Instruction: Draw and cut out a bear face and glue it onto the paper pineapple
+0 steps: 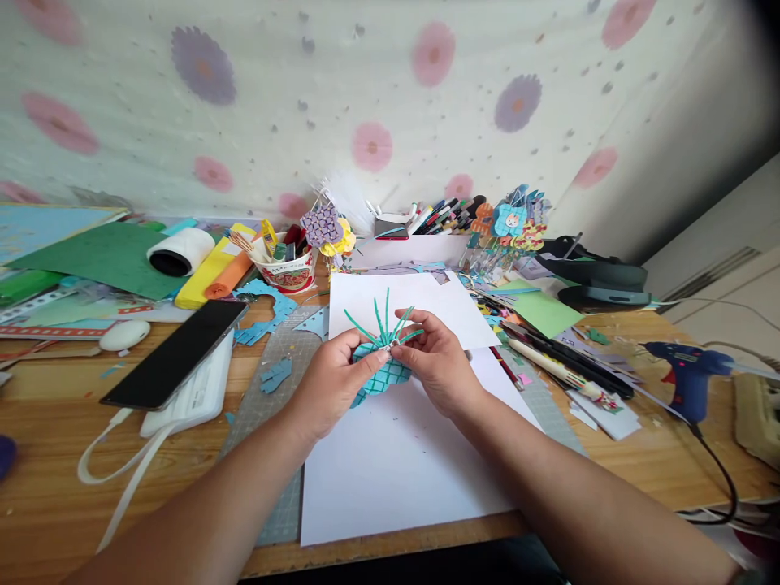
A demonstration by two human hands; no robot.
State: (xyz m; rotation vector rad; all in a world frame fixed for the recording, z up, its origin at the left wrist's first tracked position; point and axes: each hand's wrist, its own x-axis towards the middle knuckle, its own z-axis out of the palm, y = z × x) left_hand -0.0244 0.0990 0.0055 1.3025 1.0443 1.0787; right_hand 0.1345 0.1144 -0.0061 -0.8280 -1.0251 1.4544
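A blue paper craft piece (390, 374) with a darker green grid pattern is held up above white paper (390, 471). Thin green strips (382, 317) fan out from its top. My left hand (334, 378) grips the piece from the left, thumb pressed on its upper edge. On the other side my right hand (442, 361) pinches near the base of the strips, where something small and pale shows between the fingertips. Just what that pale bit is cannot be made out.
Left of the paper lie a phone (176, 353) and a white power bank (201, 390) with a cable. A blue glue gun (686, 374) stands at right. Behind are a paper cup of tools (286, 272), paper flowers (512, 219) and pens (448, 215). A grey cutting mat (274, 455) lies underneath.
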